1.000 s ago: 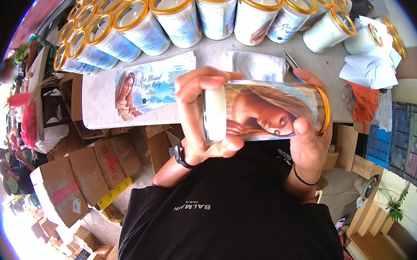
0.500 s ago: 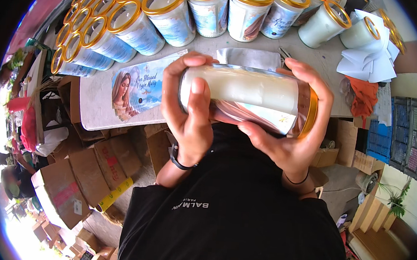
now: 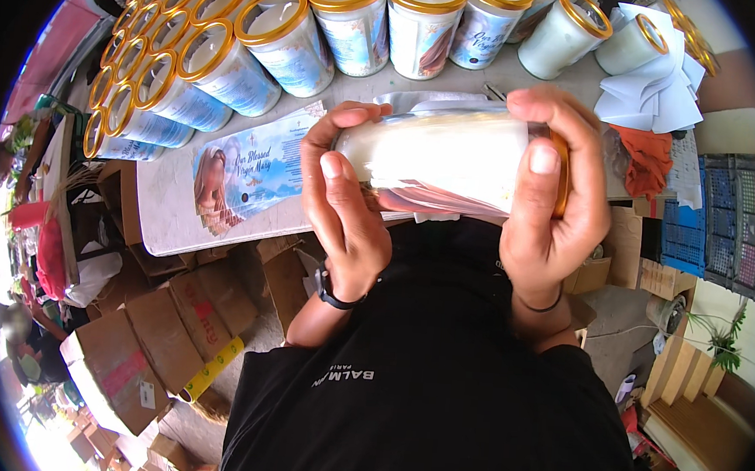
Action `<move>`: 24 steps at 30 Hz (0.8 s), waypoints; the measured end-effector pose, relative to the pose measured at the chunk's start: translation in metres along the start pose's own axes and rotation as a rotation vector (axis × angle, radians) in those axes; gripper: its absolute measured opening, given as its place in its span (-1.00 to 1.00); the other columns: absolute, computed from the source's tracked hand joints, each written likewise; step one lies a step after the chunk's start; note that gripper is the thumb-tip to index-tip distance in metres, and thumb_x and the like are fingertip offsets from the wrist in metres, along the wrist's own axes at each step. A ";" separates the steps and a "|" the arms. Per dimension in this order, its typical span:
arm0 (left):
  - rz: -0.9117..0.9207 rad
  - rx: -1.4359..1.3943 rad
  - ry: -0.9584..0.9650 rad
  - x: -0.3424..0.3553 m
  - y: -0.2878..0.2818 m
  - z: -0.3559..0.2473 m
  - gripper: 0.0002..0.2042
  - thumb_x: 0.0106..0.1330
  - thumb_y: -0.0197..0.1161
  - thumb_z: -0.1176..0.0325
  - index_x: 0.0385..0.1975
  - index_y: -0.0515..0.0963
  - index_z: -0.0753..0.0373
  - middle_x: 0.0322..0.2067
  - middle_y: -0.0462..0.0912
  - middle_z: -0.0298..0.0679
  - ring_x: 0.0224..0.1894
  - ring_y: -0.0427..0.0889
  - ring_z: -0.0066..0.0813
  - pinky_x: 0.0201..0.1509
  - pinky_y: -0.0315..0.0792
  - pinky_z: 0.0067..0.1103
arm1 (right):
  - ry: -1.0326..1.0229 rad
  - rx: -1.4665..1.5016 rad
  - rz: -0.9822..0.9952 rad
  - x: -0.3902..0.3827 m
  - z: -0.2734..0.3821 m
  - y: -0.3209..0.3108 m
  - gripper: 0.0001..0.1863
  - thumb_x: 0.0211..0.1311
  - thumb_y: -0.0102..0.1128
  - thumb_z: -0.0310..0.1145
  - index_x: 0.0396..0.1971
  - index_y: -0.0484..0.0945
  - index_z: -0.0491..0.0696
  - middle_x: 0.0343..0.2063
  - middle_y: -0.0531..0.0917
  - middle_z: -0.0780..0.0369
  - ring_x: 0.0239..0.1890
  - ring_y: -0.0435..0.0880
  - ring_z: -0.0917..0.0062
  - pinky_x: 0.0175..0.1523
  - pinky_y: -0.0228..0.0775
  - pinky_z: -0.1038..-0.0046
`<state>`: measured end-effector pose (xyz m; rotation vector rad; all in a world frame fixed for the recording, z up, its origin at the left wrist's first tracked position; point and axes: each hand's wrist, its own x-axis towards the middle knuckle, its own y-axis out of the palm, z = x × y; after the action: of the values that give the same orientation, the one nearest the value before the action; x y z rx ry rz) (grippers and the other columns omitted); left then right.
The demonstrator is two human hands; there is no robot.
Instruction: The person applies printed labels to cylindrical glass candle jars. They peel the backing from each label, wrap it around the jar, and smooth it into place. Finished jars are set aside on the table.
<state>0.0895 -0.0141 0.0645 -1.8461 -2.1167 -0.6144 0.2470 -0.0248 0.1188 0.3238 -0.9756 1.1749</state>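
Observation:
Sideways between my hands lies a white glass jar candle (image 3: 444, 157) with a gold rim at its right end and a printed label partly wrapped round it. My left hand (image 3: 346, 181) is closed round the base end, thumb on the near side. At the rim end my right hand (image 3: 561, 178) grips it, thumb on the glass and fingers over the far side. Beyond the jar, a white cloth or paper (image 3: 422, 99) lies partly hidden. To the left on the table (image 3: 163, 229) is a stack of blue printed labels (image 3: 251, 170) with a veiled figure.
Several labelled gold-rimmed candles (image 3: 290, 50) stand in rows along the far side. Plain candles (image 3: 566, 39) stand farther right, beside white papers (image 3: 654, 93) and an orange cloth (image 3: 643, 162). Cardboard boxes (image 3: 128, 358) lie at the lower left; blue crates (image 3: 686, 226) stand at right.
The jar has turned a little in my hands, showing more plain white. My right thumb has moved from below the jar up onto its glass near the rim.

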 end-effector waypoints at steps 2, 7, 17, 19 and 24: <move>0.190 0.299 0.208 0.006 -0.012 -0.004 -0.29 0.30 0.30 -0.18 0.12 0.46 0.42 0.05 0.56 0.06 0.09 0.59 -0.02 0.16 0.46 -0.24 | -0.055 -0.102 0.153 0.019 0.005 -0.007 -0.80 0.41 0.17 -0.44 -0.09 0.62 -0.22 -0.12 0.65 0.08 -0.12 0.64 0.38 0.02 0.49 0.37; 0.440 0.741 0.427 0.003 -0.015 0.007 -0.20 0.19 0.32 -0.23 0.22 0.39 0.36 0.14 0.51 0.03 0.13 0.55 0.08 0.13 0.50 -0.18 | -0.299 -0.214 0.427 0.040 0.024 0.016 -0.68 0.12 0.41 -0.33 -0.11 0.71 -0.09 -0.05 0.66 0.13 -0.14 0.66 0.24 -0.06 0.54 0.27; -0.332 -0.329 -0.353 -0.025 -0.011 0.038 -0.13 0.38 -0.17 -0.42 0.43 0.12 0.22 0.31 0.36 -0.06 0.28 0.46 -0.10 0.29 0.46 -0.16 | 0.821 0.546 0.027 -0.036 -0.009 0.013 -0.41 0.62 -0.13 -0.01 0.22 0.37 -0.29 0.04 0.55 0.12 0.06 0.59 0.47 0.16 0.44 0.41; -0.369 -0.346 -0.408 -0.035 -0.005 0.042 -0.11 0.39 -0.24 -0.46 0.46 0.08 0.21 0.33 0.34 -0.06 0.29 0.45 -0.12 0.31 0.45 -0.17 | 0.796 0.985 0.129 -0.056 -0.001 0.022 -0.37 0.50 0.07 0.00 0.22 0.34 -0.28 0.03 0.55 0.12 0.07 0.59 0.48 0.16 0.47 0.40; 0.096 -0.369 -0.381 -0.057 -0.008 0.048 -0.03 0.33 0.00 -0.46 0.49 0.05 0.23 0.38 0.33 -0.12 0.38 0.37 -0.15 0.43 0.31 -0.19 | 0.878 0.758 0.113 -0.059 0.004 0.021 -0.20 0.12 0.61 -0.29 0.19 0.24 -0.24 0.00 0.55 0.11 0.11 0.60 0.52 0.13 0.52 0.43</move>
<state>0.0938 -0.0417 -0.0050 -2.4177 -2.2387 -0.7173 0.2232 -0.0556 0.0695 0.2974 0.2438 1.5575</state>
